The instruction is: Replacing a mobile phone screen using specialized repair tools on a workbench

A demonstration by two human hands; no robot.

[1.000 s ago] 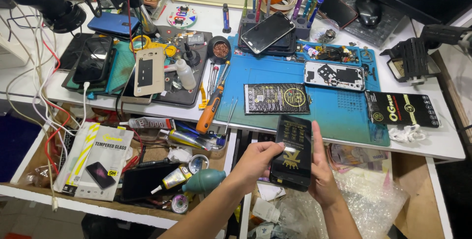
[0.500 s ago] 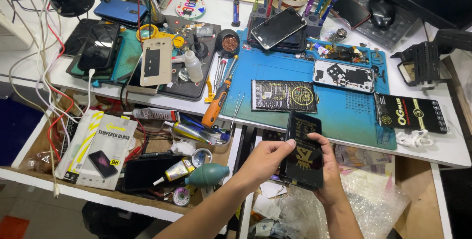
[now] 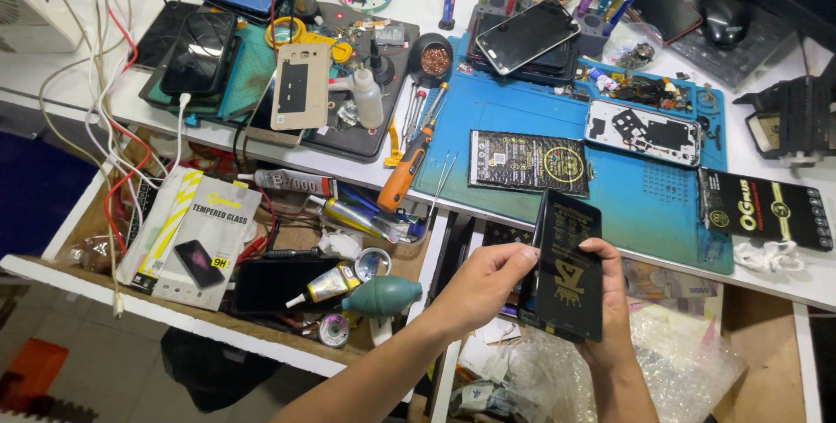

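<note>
Both hands grip 1 black packet point(image 3: 568, 279): left hand point(image 3: 475, 288) pinching its edge, right hand point(image 3: 610, 301) cradling it underneath.

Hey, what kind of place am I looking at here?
Most likely a phone repair bench: an opened phone lies on a blue work mat, beside an orange screwdriver, and both hands hold a black screen-protector pack.

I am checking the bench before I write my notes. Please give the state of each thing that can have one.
Black packet: held upright in both hands.
Left hand: grips the packet's left edge.
Right hand: holds the packet from behind.
Drawer: pulled open, full.
Opened phone: back off, insides showing.
Black phone: screen dark, cable plugged in.
Screwdriver: lying flat on the mat edge.
</note>
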